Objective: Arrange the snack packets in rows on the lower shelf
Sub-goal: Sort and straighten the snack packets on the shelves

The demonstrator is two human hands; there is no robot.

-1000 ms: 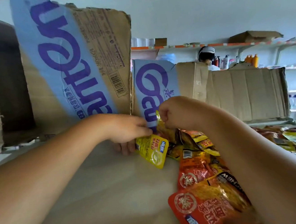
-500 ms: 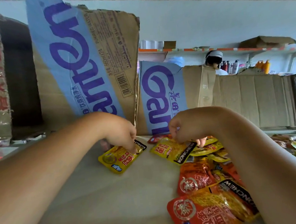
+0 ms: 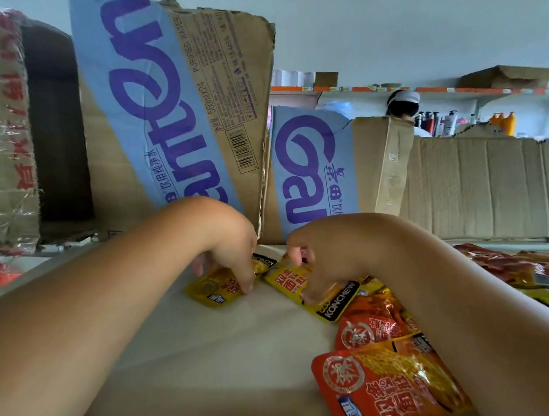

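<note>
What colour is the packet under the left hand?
The packet is yellow with red lettering and a black end strip; the head view shows it.

Glossy foil snack packets (image 3: 396,394), matt shelf (image 3: 213,348), rough cardboard boxes (image 3: 485,187)
</note>
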